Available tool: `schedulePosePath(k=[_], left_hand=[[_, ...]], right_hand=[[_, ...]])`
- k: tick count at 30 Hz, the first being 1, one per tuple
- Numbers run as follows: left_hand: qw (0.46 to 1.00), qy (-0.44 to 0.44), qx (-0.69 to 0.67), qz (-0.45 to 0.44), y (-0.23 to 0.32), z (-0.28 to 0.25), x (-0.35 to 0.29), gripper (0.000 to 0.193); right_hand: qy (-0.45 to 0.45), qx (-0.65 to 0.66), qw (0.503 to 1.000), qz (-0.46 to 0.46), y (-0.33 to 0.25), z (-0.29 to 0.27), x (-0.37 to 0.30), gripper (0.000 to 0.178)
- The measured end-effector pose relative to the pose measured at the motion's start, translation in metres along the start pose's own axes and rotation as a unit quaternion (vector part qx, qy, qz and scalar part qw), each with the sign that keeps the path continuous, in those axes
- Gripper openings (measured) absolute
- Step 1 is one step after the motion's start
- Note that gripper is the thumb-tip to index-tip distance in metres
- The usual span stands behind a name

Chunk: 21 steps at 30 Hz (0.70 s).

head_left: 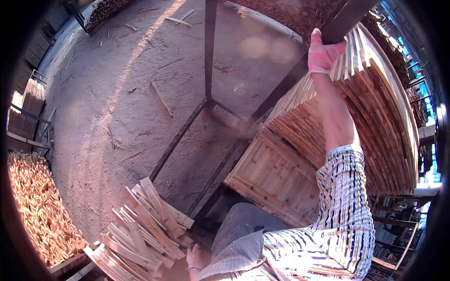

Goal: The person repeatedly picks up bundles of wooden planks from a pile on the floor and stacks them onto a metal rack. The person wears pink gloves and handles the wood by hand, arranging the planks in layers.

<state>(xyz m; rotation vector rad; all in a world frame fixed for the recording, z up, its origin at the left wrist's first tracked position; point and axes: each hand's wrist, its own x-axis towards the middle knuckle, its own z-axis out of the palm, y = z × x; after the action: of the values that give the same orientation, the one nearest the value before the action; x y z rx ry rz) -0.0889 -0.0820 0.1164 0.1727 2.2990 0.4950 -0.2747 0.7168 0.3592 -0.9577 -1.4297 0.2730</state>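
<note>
My right hand (324,51), in a pinkish glove, grips the dark metal post (344,23) at the upper right, its thumb along the near side. Right beside it stands a tall stack of wooden panels (375,107), their edges fanned toward me. My left hand (196,258) hangs low at the bottom, beside a loose pile of pale wooden slats (140,234). Its fingers are mostly hidden, so its grip cannot be made out. Below the stack, a flat wooden panel (276,168) lies face up near my knee.
A dark metal frame (209,61) rises from the dusty floor (117,93) in front of me. Scattered wood scraps (161,98) lie there. At the left is a bin of many short sticks (42,210); bundled boards (33,100) stand behind it.
</note>
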Motion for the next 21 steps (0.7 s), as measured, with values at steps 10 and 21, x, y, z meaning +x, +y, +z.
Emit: schedulePosePath(k=[10, 21], left_hand=[[0.825, 0.013, -0.531, -0.193, 0.001, -0.028, 0.083, 0.028], [0.891, 0.073, -0.382, -0.235, -0.012, -0.003, 0.014, 0.046]], right_hand=[[0.027, -0.082, 0.991, -0.103, 0.025, 0.019, 0.021, 0.093], [0.002, -0.119, 0.982, -0.148, 0.004, 0.024, 0.051, 0.1]])
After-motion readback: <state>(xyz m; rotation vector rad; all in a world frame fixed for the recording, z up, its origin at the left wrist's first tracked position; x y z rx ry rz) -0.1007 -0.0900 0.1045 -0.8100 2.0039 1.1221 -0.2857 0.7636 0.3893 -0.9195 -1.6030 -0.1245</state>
